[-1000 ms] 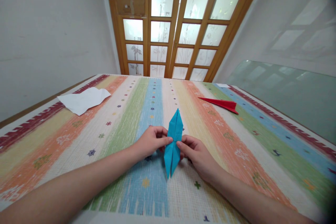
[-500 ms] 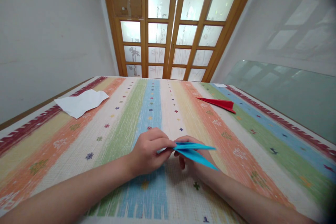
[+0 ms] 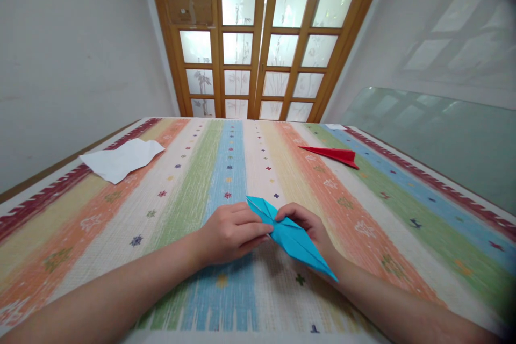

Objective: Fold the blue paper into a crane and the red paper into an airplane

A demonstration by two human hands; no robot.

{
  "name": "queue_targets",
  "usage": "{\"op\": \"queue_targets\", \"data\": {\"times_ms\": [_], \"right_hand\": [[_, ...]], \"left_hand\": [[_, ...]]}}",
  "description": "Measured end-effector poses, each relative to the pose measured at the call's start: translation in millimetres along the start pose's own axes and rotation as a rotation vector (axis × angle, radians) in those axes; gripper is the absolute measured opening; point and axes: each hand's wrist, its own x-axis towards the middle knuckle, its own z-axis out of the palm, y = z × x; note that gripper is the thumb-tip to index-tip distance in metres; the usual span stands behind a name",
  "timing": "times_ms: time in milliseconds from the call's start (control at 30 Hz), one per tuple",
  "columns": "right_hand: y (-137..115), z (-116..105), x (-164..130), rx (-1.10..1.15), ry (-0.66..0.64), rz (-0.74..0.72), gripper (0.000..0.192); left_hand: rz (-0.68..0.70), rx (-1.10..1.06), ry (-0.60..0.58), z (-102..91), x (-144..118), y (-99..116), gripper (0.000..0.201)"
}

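Centrally, just below the middle of the frame, the blue folded paper point(image 3: 288, 234) is pinched between both hands above the striped table point(image 3: 121, 215). Its long axis runs diagonally, from a tip at centre down to a point at lower right. The left hand point(image 3: 229, 232) closes on its upper-left part; the right hand point(image 3: 308, 228) grips from beneath and behind. No containers are visible. A red folded paper point(image 3: 332, 154) lies upper right, a white sheet point(image 3: 121, 158) upper left, both well apart.

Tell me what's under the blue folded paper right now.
Under the blue folded paper lies the right hand, its palm mostly covered; the left hand pinches the near edge. Below them is the striped woven tablecloth, hidden where paper and hands overlap it.
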Motion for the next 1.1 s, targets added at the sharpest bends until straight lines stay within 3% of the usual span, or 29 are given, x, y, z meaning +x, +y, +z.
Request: {"op": "queue_targets", "data": {"times_ms": [200,633,1100], "right_hand": [[10.4,-1.4,0.9,0.007,-0.061,0.055,0.020],[12.8,6.6,1.3,0.244,0.006,0.253,0.025],[10.8,5.6,2.9,0.173,-0.052,0.187,0.022]], "left_hand": [[-0.023,0.027,-0.037,-0.4,-1.1,0.0,0.018],[-0.012,0.022,-0.036,-2.9,1.8,1.9,0.019],[-0.081,-0.049,0.034,-0.8,2.1,0.4,0.020]]}}
